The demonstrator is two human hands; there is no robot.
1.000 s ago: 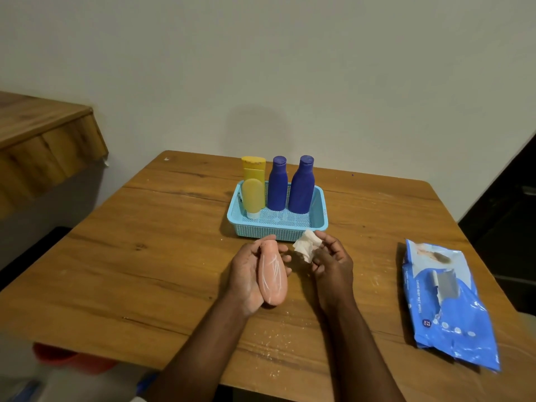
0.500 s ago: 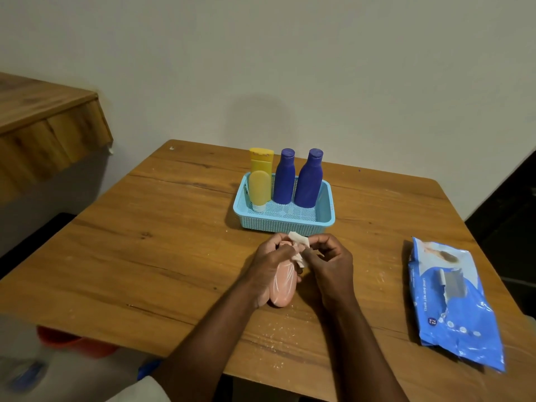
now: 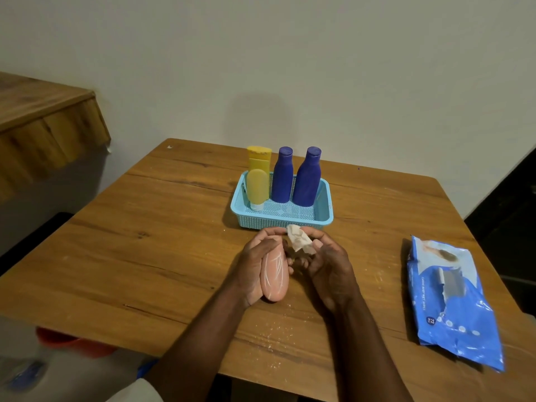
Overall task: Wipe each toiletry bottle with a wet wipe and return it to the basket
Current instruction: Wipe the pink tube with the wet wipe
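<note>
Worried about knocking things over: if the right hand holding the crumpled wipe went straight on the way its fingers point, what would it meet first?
Probably the near wall of the light blue plastic mesh basket, just beyond the right hand and its crumpled white wet wipe. The gap is hard to judge from this view.

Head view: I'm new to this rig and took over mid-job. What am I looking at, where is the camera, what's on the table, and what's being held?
There is no robot here. A person wears one camera on the head, looking forward and down at their own bare hands. The left hand grips a pink bottle. The right hand pinches a crumpled wet wipe at the bottle's top. On the wooden table stands a light blue basket with two yellow tubes and two dark blue bottles. A blue pack of wipes lies to the right.
</note>
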